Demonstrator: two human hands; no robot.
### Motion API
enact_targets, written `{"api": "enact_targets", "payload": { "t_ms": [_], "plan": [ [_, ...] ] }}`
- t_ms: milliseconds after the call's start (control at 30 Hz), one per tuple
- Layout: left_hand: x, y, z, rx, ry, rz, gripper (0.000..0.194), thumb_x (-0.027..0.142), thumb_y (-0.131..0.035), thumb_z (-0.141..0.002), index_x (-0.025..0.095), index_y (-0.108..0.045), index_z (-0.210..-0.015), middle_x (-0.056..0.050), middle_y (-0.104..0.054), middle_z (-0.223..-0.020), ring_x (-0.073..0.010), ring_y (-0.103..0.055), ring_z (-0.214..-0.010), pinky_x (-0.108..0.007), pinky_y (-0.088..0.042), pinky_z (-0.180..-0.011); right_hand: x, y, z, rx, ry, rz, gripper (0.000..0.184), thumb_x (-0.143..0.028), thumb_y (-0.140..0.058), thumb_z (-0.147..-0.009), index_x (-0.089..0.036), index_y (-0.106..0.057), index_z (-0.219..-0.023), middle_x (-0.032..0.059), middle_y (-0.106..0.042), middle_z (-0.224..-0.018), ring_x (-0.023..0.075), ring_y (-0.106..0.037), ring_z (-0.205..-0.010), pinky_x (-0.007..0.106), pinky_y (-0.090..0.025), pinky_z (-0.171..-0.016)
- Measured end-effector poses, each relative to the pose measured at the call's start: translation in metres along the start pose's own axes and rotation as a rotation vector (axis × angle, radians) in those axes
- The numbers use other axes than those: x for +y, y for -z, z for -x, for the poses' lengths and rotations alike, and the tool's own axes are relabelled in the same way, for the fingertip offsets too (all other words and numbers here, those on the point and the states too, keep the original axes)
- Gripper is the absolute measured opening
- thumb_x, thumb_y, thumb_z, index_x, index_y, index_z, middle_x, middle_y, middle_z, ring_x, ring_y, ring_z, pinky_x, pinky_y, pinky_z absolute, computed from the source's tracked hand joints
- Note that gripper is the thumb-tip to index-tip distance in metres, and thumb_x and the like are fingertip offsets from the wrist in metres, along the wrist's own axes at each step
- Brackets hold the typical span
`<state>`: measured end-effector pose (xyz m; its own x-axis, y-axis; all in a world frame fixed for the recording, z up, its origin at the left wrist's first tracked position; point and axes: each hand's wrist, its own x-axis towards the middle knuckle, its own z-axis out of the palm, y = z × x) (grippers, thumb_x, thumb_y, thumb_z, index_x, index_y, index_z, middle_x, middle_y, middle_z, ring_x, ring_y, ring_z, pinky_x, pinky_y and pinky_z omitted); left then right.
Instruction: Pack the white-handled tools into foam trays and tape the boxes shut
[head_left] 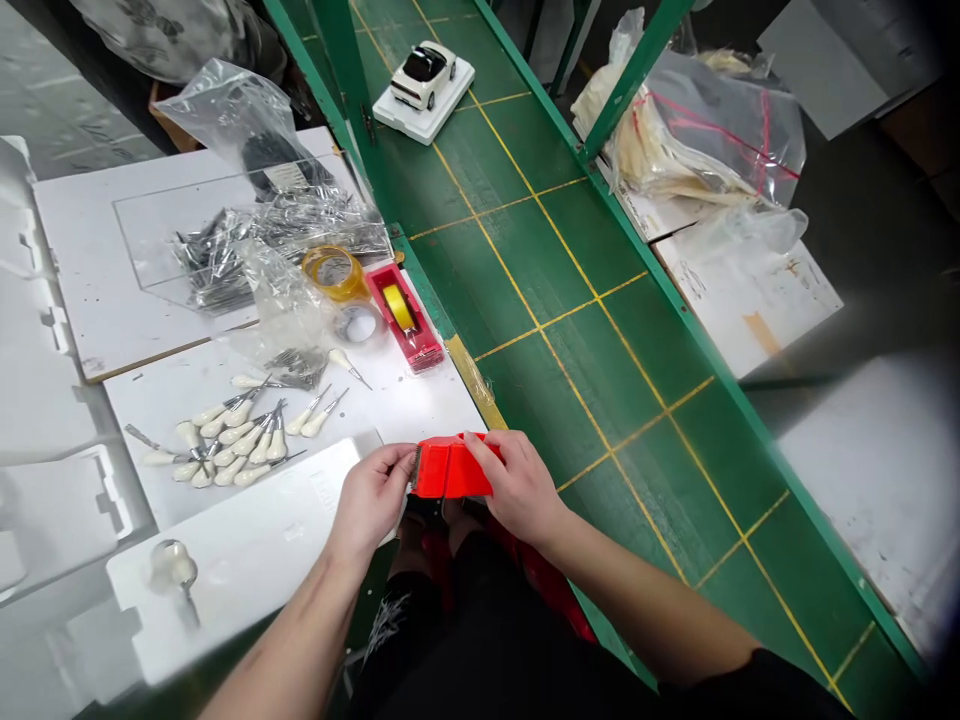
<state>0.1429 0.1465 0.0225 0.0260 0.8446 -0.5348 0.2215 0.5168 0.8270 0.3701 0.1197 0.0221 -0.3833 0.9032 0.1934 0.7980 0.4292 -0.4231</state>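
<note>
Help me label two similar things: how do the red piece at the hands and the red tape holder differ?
Place: the red piece is held between the left hand and right hand; the tape holder lies on the white board.
Colour: the red piece is orange-red, the tape holder a deeper, pinkish red.
Contents: the tape holder has a yellow roll in it; no roll shows in the red piece.
Both are reddish.

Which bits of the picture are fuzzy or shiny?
Head view: the white surface at lower right looks blurry, and the right edge goes dark; head view: bright glints show on the clear plastic bag; head view: the red piece, left hand and right hand look fairly sharp.
</note>
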Motion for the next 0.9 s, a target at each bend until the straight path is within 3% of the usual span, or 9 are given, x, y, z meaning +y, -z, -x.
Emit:
{"api": "enact_targets", "payload": {
  "t_ms": [100,233,300,433,500,600,733,833,900],
  "plan": [
    [0.012,0.033,0.002,0.024,-0.071,-0.174,0.030,0.046,-0.065,-0.088,0.022,-0.080,-0.096,-0.007,-0.078,-0.092,-0.0218,-0.070,-0.079,-0.032,-0.054,-0.077,-0.001,0.008,0.002,-0.044,0.011,0.012,0.078,-0.009,-0.052,-0.093,-0.027,-0.022,-0.163,0.0142,-0.059,-0.120,0.0280,-0.055,-0.108,0.045,-0.053,-0.093],
    [0.018,0.093,0.008,0.191,-0.013,-0.292,0.033,0.052,-0.068,-0.083,0.023,-0.078,-0.097,-0.005,-0.077,-0.086,-0.0224,-0.070,-0.077,-0.033,-0.054,-0.078,0.006,0.021,0.009,-0.030,0.016,0.057,0.085,-0.007,-0.051,-0.091,-0.028,-0.016,-0.165,0.0142,-0.057,-0.118,0.0285,-0.055,-0.106,0.047,-0.054,-0.091],
    [0.021,0.118,0.012,0.185,0.012,-0.357,0.038,0.057,-0.068,-0.083,0.024,-0.077,-0.098,-0.004,-0.076,-0.082,-0.0220,-0.070,-0.077,-0.032,-0.053,-0.076,0.008,0.025,0.010,-0.033,0.047,0.071,0.087,-0.008,-0.052,-0.091,-0.027,-0.013,-0.165,0.0147,-0.057,-0.118,0.0286,-0.054,-0.105,0.048,-0.054,-0.090],
    [0.038,0.144,0.018,0.234,0.036,-0.443,0.044,0.062,-0.065,-0.085,0.022,-0.075,-0.101,-0.001,-0.074,-0.079,-0.0216,-0.068,-0.079,-0.030,-0.048,-0.075,0.003,0.031,0.009,-0.034,0.085,0.084,0.089,-0.009,-0.052,-0.091,-0.029,-0.009,-0.166,0.0143,-0.057,-0.117,0.0282,-0.054,-0.104,0.048,-0.054,-0.088],
    [0.051,0.151,0.023,0.316,0.056,-0.482,0.045,0.059,-0.063,-0.088,0.019,-0.074,-0.104,0.000,-0.073,-0.079,-0.0203,-0.067,-0.081,-0.029,-0.046,-0.078,0.003,0.033,0.010,-0.016,0.059,0.101,0.089,-0.008,-0.052,-0.090,-0.028,-0.011,-0.166,0.0144,-0.056,-0.117,0.0283,-0.054,-0.104,0.047,-0.054,-0.088],
    [0.069,0.161,0.032,0.333,0.057,-0.584,0.046,0.058,-0.060,-0.092,0.016,-0.073,-0.106,0.002,-0.072,-0.080,-0.0181,-0.063,-0.082,-0.029,-0.043,-0.080,0.011,0.037,0.016,0.014,0.051,0.134,0.087,-0.005,-0.052,-0.089,-0.027,-0.016,-0.165,0.0147,-0.055,-0.115,0.0277,-0.053,-0.103,0.045,-0.054,-0.086],
    [0.083,0.161,0.038,0.310,-0.076,-0.638,0.041,0.058,-0.059,-0.092,0.020,-0.074,-0.100,0.001,-0.073,-0.083,-0.0179,-0.062,-0.076,-0.028,-0.042,-0.072,0.019,0.037,0.012,-0.080,0.079,0.247,0.067,-0.008,-0.049,-0.093,-0.034,-0.043,-0.154,0.0121,-0.056,-0.112,0.0254,-0.052,-0.095,0.042,-0.051,-0.082],
    [0.090,0.134,0.029,0.119,-0.330,-0.787,0.037,0.051,-0.052,-0.096,0.020,-0.074,-0.095,-0.004,-0.074,-0.089,-0.0222,-0.066,-0.082,-0.031,-0.045,-0.075,-0.002,0.027,-0.011,-0.281,-0.010,0.303,0.062,-0.008,-0.045,-0.094,-0.034,-0.050,-0.150,0.0127,-0.058,-0.101,0.0267,-0.053,-0.091,0.045,-0.050,-0.081],
    [0.094,0.103,0.020,-0.075,-0.530,-0.939,0.038,0.042,-0.044,-0.100,0.018,-0.074,-0.096,-0.010,-0.074,-0.096,-0.0259,-0.067,-0.090,-0.035,-0.047,-0.081,-0.028,0.014,-0.038,-0.408,-0.218,0.299,0.061,-0.006,-0.046,-0.092,-0.028,-0.053,-0.149,0.0173,-0.060,-0.105,0.0308,-0.056,-0.097,0.050,-0.050,-0.083]
  ]
}}
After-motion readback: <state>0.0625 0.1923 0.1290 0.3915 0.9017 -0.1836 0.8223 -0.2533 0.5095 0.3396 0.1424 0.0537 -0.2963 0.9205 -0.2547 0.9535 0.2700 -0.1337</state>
